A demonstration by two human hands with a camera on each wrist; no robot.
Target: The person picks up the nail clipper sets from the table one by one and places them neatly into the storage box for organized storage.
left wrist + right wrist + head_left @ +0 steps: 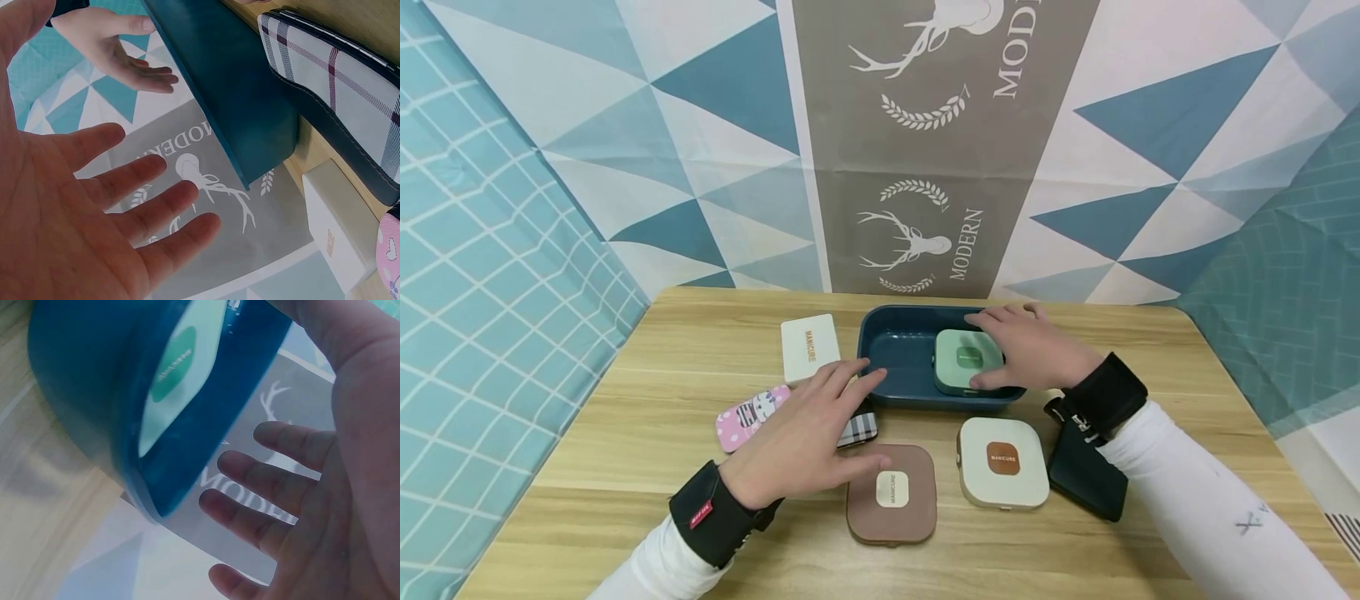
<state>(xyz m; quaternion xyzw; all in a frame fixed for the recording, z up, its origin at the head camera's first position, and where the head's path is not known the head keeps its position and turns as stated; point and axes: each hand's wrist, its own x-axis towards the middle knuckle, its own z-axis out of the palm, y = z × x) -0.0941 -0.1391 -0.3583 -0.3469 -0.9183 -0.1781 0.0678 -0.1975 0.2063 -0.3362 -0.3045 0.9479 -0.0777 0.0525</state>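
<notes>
Fingers [159,209] of left hand [797,442]: spread wide, holding nothing, near plaid wallet [859,428]. Right hand [1041,352]: fingers parted, unclosed, over tray's right end; contact with green case [957,368] cannot be told. Green case, 1: inside blue tray [897,360], right end. Brown case [891,515], 1, cream case [1003,485], 1: on tabletop [700,350], before tray. White box [801,343], 1: left of tray.

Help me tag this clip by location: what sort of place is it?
Probably a makeshift indoor recording corner, though the wider room is out of sight. A wood-grain table stands before a creased backdrop of triangles and deer prints, with a teal grid-patterned sheet along its left side.
</notes>
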